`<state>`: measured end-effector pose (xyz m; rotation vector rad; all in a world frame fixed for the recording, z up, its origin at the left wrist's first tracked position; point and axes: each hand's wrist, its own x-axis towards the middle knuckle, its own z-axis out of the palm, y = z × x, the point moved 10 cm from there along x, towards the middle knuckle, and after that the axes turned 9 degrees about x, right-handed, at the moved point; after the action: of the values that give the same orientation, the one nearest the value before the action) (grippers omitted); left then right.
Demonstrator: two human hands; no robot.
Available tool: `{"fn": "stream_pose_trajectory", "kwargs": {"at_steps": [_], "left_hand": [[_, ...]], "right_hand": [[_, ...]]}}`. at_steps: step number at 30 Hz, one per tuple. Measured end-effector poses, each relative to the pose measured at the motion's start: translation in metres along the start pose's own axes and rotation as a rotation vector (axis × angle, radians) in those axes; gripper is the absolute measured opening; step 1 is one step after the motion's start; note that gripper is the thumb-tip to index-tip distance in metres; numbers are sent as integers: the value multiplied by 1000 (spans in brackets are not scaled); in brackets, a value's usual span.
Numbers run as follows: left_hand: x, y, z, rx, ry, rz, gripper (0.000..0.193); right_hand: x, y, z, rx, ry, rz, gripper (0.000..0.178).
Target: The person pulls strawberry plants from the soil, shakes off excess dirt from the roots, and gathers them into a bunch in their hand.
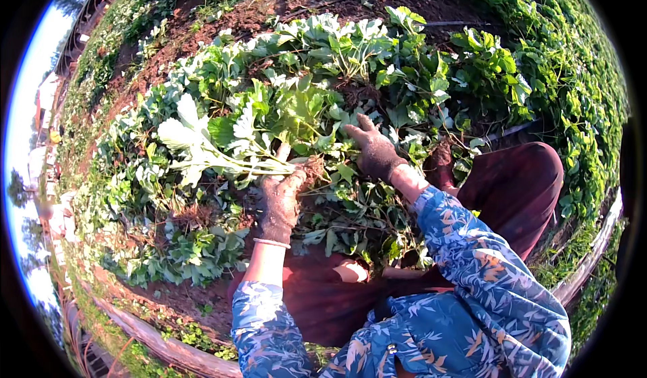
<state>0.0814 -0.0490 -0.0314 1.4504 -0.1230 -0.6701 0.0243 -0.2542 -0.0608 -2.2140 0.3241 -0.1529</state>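
My left hand [280,206], in a soil-stained glove, is closed round the stems of a small bunch of leafy seedlings [226,157]. Their pale leaves fan out to the left, and a tuft of brown roots [311,169] sticks out on the right of the fist. My right hand [375,153], in a dark dirty glove, is a little to the right over the plants. Its fingers are stretched toward the leaves, with nothing visible in them. Around both hands lies a thick heap of uprooted leafy plants [340,47], some with bare roots showing.
My bent leg in dark red trousers [515,189] borders the heap on the right. Bare reddish soil [283,0] stretches beyond it. Dense green plants [579,61] grow along the right. A long pole-like log [168,347] lies behind me at the lower left.
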Motion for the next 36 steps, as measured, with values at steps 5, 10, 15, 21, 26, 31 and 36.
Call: {"fn": "stream_pose_trajectory", "kwargs": {"at_steps": [5,10,15,21,26,31,36], "left_hand": [[-6,14,20,147,-55,67,63],[-3,9,36,124,-172,-57,54],[-1,0,34,48,-114,-54,33],[-3,-1,28,-17,-24,-10,21],[-4,2,21,-44,41,-77,16],[-7,-8,30,75,-21,-119,10],[-3,10,2,146,127,144,16]], "right_hand": [[9,-31,12,785,-100,164,16],[17,-88,31,532,-390,-192,30],[5,-66,47,727,-391,153,26],[2,-78,13,583,-23,-169,20],[-10,-57,24,763,7,149,20],[-19,-89,2,339,375,-263,18],[-24,-17,-6,686,461,241,11]]}}
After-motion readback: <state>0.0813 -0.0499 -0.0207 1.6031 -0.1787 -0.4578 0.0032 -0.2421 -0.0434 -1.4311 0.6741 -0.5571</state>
